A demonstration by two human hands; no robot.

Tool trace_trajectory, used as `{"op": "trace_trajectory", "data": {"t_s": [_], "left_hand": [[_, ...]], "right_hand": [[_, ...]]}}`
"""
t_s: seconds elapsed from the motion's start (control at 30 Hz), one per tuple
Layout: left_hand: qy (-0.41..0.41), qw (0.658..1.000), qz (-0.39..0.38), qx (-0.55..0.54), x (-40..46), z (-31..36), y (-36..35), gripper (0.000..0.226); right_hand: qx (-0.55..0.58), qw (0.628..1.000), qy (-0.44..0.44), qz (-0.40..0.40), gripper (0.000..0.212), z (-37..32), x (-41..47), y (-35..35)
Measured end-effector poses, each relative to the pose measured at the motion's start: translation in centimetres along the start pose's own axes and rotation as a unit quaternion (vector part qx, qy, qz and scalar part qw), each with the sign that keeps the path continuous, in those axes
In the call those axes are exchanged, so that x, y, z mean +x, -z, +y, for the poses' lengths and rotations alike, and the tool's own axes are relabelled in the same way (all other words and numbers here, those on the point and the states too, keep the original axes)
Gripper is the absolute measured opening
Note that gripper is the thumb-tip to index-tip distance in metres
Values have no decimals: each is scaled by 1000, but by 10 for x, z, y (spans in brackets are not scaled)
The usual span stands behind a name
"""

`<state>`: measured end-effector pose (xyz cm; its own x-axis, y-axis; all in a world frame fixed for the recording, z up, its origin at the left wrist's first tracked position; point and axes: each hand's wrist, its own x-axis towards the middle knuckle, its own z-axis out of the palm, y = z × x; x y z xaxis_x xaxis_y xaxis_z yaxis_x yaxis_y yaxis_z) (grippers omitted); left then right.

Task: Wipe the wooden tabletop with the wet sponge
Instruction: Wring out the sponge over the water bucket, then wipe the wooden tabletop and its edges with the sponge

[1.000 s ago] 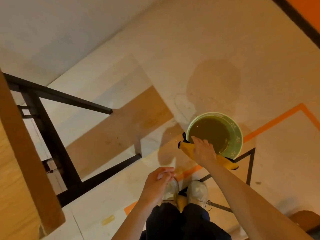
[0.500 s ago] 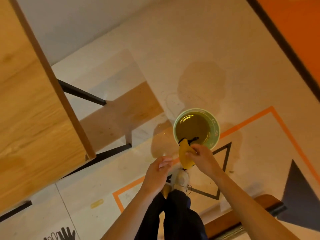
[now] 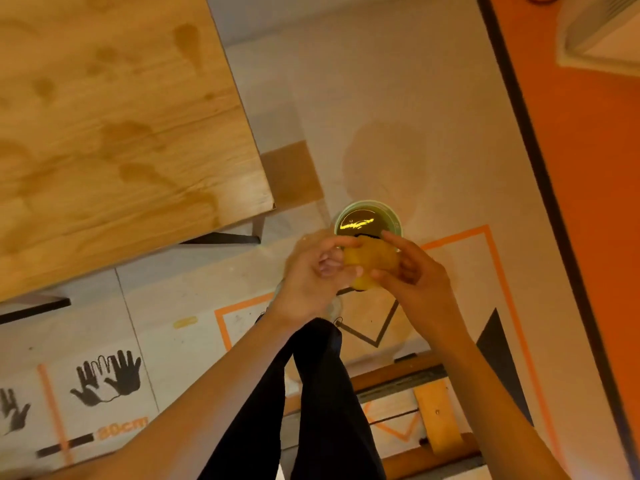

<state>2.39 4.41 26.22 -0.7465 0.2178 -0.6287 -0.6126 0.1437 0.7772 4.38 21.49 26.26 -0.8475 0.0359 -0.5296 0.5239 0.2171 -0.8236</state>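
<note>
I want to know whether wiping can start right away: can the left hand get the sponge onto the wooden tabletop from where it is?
Probably yes: the left hand and right hand grip the sponge above the bowl, and nothing stands between it and the tabletop.

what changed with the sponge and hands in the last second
The right hand lifted the yellow sponge off the green bowl's rim. The left hand, empty before, joined the grip; both now hold it above the bowl. The bowl stayed on the floor; the wooden tabletop is untouched.

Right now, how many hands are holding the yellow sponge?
2: the left hand grips the sponge from the left, the right hand from the right, above the green bowl.
</note>
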Motion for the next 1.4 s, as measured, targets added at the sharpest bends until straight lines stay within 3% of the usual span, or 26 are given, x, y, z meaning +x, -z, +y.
{"op": "trace_trajectory", "data": {"t_s": [0.07, 0.17, 0.3, 0.37, 0.43, 0.53, 0.6, 0.7, 0.8, 0.87, 1.03, 1.13, 1.2, 1.27, 1.3, 1.33, 1.4], "left_hand": [[-19, 997, -27, 76, -17, 21, 12, 48], [-47, 990, -23, 128, -42, 50, 30, 45], [-105, 984, 6, 141, -65, 77, 57, 38], [-131, 983, 28, 127, -73, 89, 72, 34], [-159, 980, 75, 97, -79, 99, 87, 29], [-125, 979, 155, 46, -89, 105, 118, 13], [-45, 991, 127, 19, -96, 102, 147, 12], [53, 996, 43, -58, -102, 98, 181, 32], [73, 973, -9, -217, -97, 105, 202, 55], [25, 974, -25, -224, -91, 110, 215, 49], [-45, 965, 18, -257, -73, 112, 239, 30], [-74, 956, 36, -280, -57, 116, 246, 26], [-84, 949, 51, -299, -42, 119, 255, 27], [-79, 946, 42, -310, -29, 123, 267, 33], [-73, 947, 35, -312, -21, 124, 273, 36], [-63, 948, 27, -312, -14, 128, 278, 38], [-43, 954, 7, -297, -1, 132, 285, 43]], "right_hand": [[-75, 995, 50, -38, 54, -23, -10, 2], [-167, 980, 109, -21, 47, -58, -26, -5], [-260, 944, 203, 4, 16, -102, -33, -21], [-209, 957, 199, -27, 9, -120, -31, -33], [-95, 985, 138, -34, 3, -138, -28, -50], [38, 997, 65, 7, 14, -156, -19, -77], [131, 991, 34, 17, 18, -168, -14, -98], [247, 969, -25, 12, 25, -184, -9, -136], [275, 957, -82, -34, 36, -198, -10, -181], [279, 953, -97, -67, 36, -208, -10, -206], [207, 968, -100, -100, 26, -239, 17, -222], [54, 998, -12, -18, 9, -247, 41, -224], [-20, 999, 27, 37, 43, -247, 64, -223], [-9, 1000, 0, -19, 88, -247, 90, -215], [61, 993, -30, -98, 94, -249, 102, -211], [155, 968, -69, -185, 90, -251, 114, -206], [288, 906, -164, -262, 80, -258, 135, -202]]}}
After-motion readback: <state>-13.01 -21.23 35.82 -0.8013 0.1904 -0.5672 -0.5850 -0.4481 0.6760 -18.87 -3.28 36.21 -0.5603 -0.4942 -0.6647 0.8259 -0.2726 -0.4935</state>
